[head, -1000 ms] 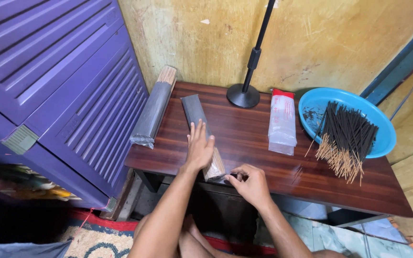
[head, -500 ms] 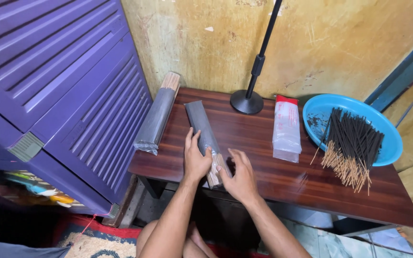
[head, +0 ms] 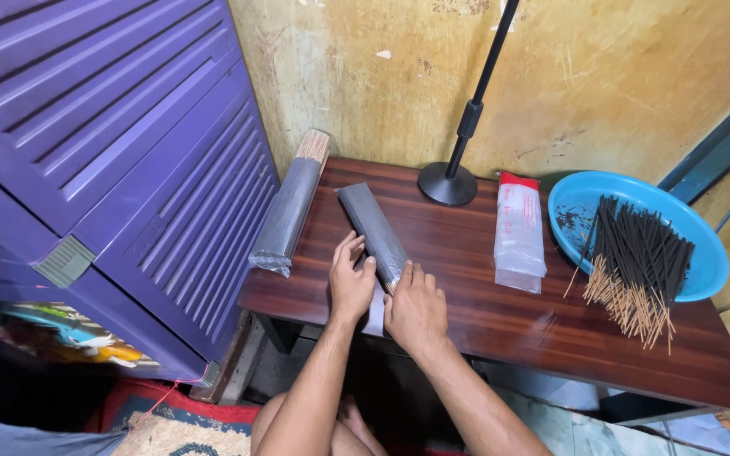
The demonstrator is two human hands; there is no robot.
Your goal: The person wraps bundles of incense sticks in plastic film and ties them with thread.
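Note:
A long grey packet of incense sticks [head: 371, 228] lies on the dark wooden table [head: 483, 321], pointing away from me. My left hand [head: 350, 284] presses on its near left side. My right hand [head: 416, 307] covers its near end, fingers curled over the packet's opening, where a bit of clear wrapper shows between my hands. A second, longer grey packet [head: 291, 211] lies along the table's left edge, its tan stick ends facing the wall.
A blue plastic basin [head: 703, 245] with several loose dark incense sticks [head: 638, 253] sits at the right. A stack of clear empty sleeves with red tops [head: 520, 230] lies mid-table. A black stand base [head: 448, 183] sits at the back. Purple louvred panels [head: 128, 152] lean at the left.
My right hand moved from the table's front edge up onto the packet's near end, covering the stick ends. My left hand slid back toward me along the packet.

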